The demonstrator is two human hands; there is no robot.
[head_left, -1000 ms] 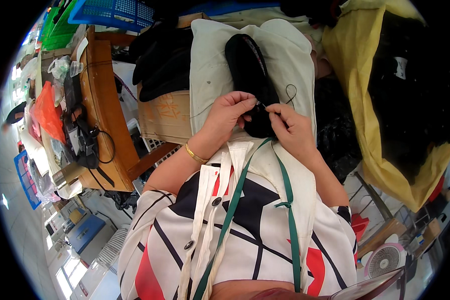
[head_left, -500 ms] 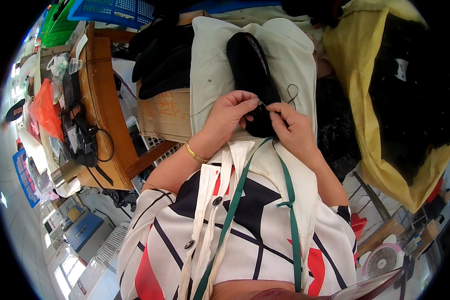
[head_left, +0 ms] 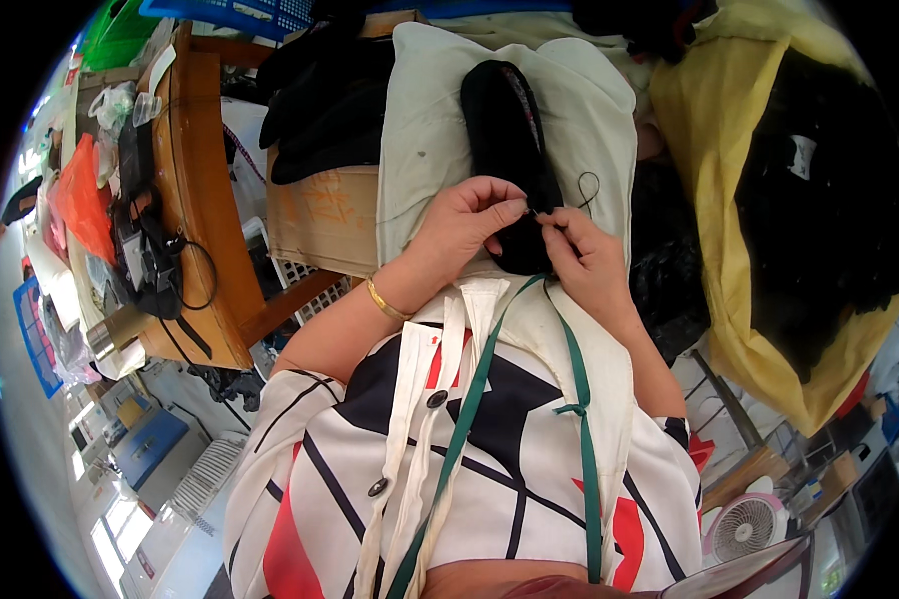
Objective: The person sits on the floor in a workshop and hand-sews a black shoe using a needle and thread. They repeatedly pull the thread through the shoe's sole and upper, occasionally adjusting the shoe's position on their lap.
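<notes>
A long black cloth piece [head_left: 507, 140] lies on a cream cloth [head_left: 425, 130] spread over my lap. My left hand [head_left: 464, 222] grips the near end of the black piece, thumb and forefinger pinched at its edge. My right hand [head_left: 581, 260] is just beside it, fingers pinched on a thin needle with black thread [head_left: 587, 190] that loops up over the cream cloth. The fingertips of both hands nearly touch. A gold bangle [head_left: 383, 299] sits on my left wrist.
A cardboard box [head_left: 320, 215] with dark fabric on it stands to the left. Beyond it is a wooden table [head_left: 205, 190] with bags and cables. A yellow cloth [head_left: 719, 200] with black material is on the right. A small white fan [head_left: 747, 527] stands at lower right.
Both hands stay pinched together at the end of the black piece; only slight finger shifts show.
</notes>
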